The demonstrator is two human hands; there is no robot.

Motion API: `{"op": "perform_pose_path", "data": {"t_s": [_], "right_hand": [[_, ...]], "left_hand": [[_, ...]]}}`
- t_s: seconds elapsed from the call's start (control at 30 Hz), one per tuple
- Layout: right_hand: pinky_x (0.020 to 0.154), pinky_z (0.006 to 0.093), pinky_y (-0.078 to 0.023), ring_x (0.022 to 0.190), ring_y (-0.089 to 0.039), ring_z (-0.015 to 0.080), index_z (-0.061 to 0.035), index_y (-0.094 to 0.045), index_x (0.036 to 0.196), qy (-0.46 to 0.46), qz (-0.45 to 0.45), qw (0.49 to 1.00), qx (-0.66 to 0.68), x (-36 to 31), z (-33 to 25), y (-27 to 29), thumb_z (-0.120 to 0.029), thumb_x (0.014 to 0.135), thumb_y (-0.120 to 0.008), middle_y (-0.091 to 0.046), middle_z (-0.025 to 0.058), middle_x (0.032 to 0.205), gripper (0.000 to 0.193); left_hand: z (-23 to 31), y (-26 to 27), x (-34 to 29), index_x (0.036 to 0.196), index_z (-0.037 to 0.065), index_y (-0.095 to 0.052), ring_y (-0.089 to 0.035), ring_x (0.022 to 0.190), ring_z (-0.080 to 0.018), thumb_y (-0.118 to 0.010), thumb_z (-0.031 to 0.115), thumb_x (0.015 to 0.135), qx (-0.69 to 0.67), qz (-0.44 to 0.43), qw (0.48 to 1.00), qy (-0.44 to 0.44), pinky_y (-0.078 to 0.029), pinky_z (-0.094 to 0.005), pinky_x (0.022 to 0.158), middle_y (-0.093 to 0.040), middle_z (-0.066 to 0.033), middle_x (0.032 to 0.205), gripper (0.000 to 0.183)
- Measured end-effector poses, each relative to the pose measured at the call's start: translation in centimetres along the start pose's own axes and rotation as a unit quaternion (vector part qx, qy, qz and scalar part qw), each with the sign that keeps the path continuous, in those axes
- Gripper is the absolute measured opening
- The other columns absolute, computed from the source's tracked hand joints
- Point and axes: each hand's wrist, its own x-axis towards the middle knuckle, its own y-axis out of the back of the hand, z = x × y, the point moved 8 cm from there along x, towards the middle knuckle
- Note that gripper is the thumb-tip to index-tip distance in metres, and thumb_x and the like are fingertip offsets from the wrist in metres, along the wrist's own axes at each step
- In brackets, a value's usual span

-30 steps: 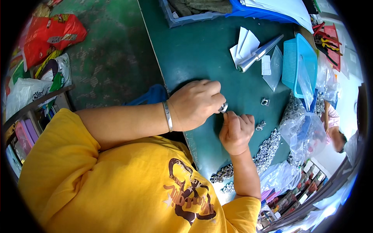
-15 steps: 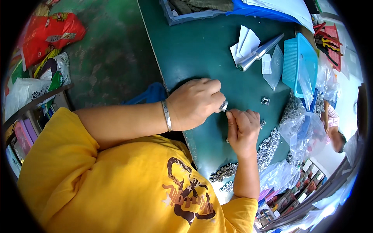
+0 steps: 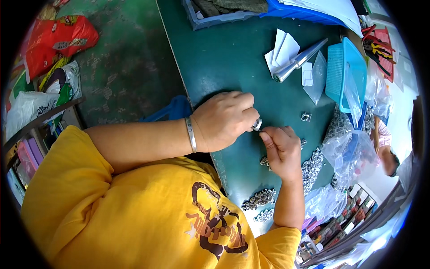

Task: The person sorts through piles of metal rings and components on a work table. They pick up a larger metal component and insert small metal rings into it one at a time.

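The left hand [image 3: 224,120] had its grip clamped on a small metal ring [image 3: 257,124] above the green tabletop [image 3: 224,58]. The right hand [image 3: 281,150], just beside the ring, pinched it too.

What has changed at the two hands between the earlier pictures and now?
The right hand moved a little to the right and toward the person, and its fingertips now meet the small metal ring from the right. A small heap of rings near its thumb is now uncovered. The left hand stayed in place, pinching the same ring. The metal tube, blue basket and green table did not move.
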Motion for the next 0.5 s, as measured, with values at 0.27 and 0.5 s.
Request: {"op": "perform_pose_path", "data": {"t_s": [0.27, 0.5], "right_hand": [[0.061, 0.0379, -0.044, 0.059, -0.058, 0.0289, -0.0045, -0.066, 0.082, -0.014, -0.027, 1.000, 0.000, 0.13, 0.04, -0.35, -0.006, 0.084, -0.071, -0.063, 0.0101, 0.067, 0.006], [0.058, 0.0395, -0.043, 0.057, -0.058, 0.0308, -0.0041, -0.066, 0.081, -0.056, -0.013, 0.998, 0.003, 0.17, 0.76, 0.41, -0.006, 0.085, -0.070, -0.061, 0.0113, 0.065, 0.007]], "left_hand": [[0.06, 0.02, 0.04, 0.094, 0.003, -0.065, -0.060, 0.081, -0.0308, -0.075, 0.009, 0.074, -0.001, 0.004, 1.000, -0.005, -0.052, -0.0388, 0.075, -0.056, -0.0112, 0.086, 0.023], [-0.01, -0.04, 0.05, 0.093, 0.003, -0.066, -0.060, 0.081, -0.0305, -0.075, 0.009, 0.074, -0.002, 0.005, 1.000, -0.003, -0.052, -0.0387, 0.075, -0.056, -0.0111, 0.086, 0.023]]}}
